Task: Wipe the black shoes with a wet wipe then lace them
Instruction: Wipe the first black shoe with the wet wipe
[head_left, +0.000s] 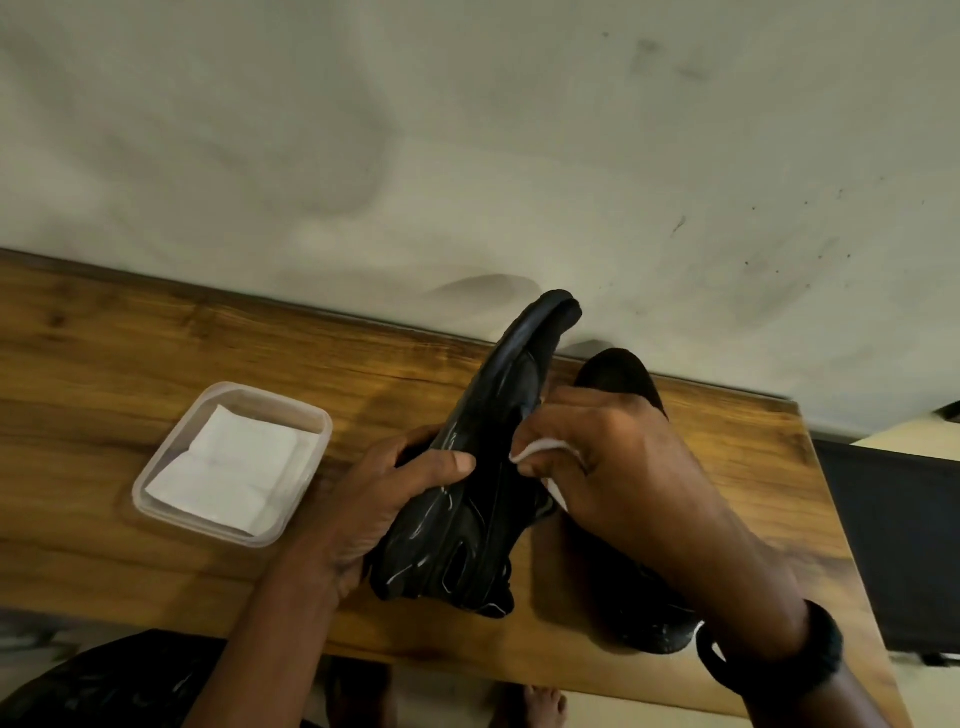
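Wooden table (156, 332); fingers (451, 462) round shoe (488, 415), wipe (537, 448).

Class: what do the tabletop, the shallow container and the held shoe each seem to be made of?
Tabletop: wood or wood-look laminate, smooth; brown grain streaks show. Container: translucent plastic; the table shows through its rim. Held shoe: black leather or synthetic, slightly glossy; light glints along its side.

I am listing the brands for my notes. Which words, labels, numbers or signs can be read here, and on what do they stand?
None can be read.
The held black shoe shows only pale streaks, no letters.
The second shoe, the wet wipe, the folded sheet and its clear container bear no visible print.
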